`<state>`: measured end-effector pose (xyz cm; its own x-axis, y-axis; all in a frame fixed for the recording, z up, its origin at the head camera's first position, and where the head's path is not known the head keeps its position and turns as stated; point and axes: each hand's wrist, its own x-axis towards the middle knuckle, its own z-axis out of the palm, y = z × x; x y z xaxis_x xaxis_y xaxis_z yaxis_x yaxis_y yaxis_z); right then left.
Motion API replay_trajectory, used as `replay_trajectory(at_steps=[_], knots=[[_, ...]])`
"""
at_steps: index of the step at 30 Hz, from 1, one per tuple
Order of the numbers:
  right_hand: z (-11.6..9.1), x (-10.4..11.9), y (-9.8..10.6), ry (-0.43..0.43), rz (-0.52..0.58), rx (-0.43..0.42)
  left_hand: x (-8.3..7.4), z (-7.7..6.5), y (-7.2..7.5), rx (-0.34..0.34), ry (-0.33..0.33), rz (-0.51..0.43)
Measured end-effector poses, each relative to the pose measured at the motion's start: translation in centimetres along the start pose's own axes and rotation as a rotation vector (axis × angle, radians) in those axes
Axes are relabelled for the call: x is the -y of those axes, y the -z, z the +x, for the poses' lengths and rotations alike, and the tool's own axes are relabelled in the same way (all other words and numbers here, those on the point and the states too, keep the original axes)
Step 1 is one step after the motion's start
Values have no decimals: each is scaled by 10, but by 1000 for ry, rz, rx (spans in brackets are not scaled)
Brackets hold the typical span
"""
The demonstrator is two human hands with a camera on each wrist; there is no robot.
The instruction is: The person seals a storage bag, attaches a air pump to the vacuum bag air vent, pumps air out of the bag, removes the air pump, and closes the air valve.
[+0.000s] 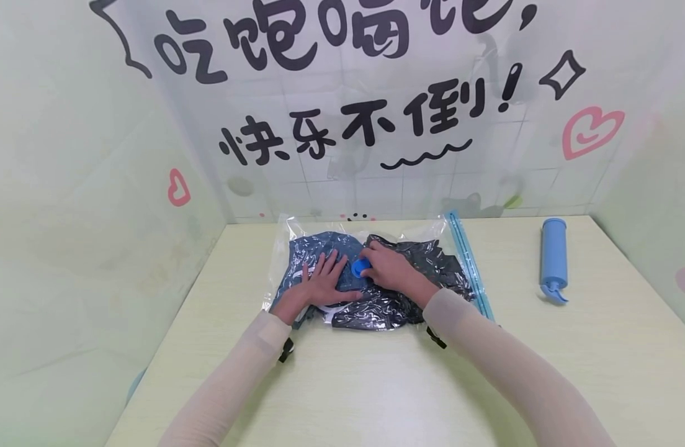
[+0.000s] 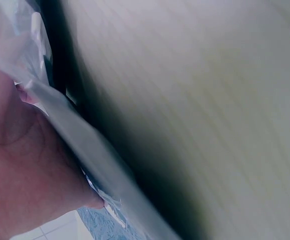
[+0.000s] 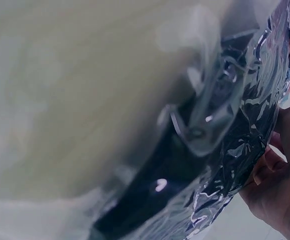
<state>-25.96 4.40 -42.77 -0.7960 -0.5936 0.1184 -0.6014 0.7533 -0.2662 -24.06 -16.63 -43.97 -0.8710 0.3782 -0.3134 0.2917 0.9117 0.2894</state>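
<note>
A clear vacuum storage bag [image 1: 406, 236] lies flat on the table, with dark blue clothing [image 1: 303, 251] inside on the left and black clothing [image 1: 376, 313] on the right. My left hand [image 1: 320, 287] rests on the bag's left half, fingers spread and straight. Near the bag's middle my right hand [image 1: 389, 268] holds the round blue valve cap [image 1: 360, 267] with its thumb and fingers. In the left wrist view the palm [image 2: 30, 170] lies against the plastic. The right wrist view shows the right hand [image 3: 280, 175] beside the shiny plastic; the valve cap is hidden there.
A blue hand pump [image 1: 555, 254] lies on the table [image 1: 365, 385] to the right of the bag. The bag's blue zip edge [image 1: 470, 264] runs along its right side. Behind the table stands a wall covering [image 1: 348, 186] with black writing; side walls close in the left and right.
</note>
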Motion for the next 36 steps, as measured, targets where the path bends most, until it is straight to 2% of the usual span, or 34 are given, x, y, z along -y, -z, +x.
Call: replay_trajectory(at_steps=[10, 19, 27, 31, 36], knots=[[0, -1, -1, 27, 32, -19, 0, -1, 2, 6, 8, -11], [1, -6, 5, 124, 100, 47, 0, -1, 2, 6, 6, -3], [4, -9, 4, 182, 59, 79, 1, -2, 2, 9, -1, -22], [4, -7, 4, 175, 44, 75, 0, -4, 3, 6, -4, -19], [4, -4, 4, 126, 36, 71, -4, -9, 6, -3, -13, -26]])
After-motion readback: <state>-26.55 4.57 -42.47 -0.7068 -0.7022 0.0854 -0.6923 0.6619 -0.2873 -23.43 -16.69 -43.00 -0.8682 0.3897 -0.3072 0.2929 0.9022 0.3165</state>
